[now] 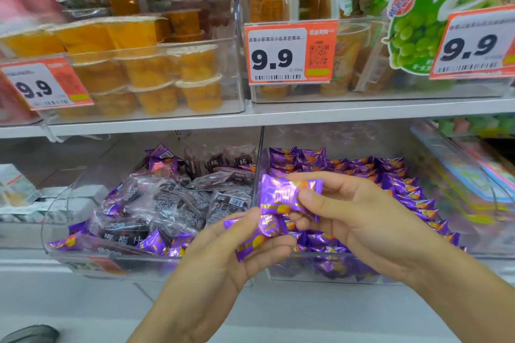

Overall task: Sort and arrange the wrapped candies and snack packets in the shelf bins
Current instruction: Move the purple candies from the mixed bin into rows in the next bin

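Both of my hands meet in front of the lower shelf, each closed on purple wrapped candies; my left hand (237,253) cups two or so in its curled fingers, and my right hand (342,209) pinches one upper candy (284,192) between thumb and fingertips, its long axis running roughly left to right, twisted ends out to the sides. That candy hangs just above the clear divider (257,170) between two bins; the right bin (362,267), directly behind and beneath my right hand, holds rows of the same shiny purple wrappers with orange spots; the left bin (55,220) holds mostly dark translucent snack packets (167,200) with a few purple strays mixed in. I judge the purple ones belong on the right, so my right hand is nearer; a short drop forward should do.
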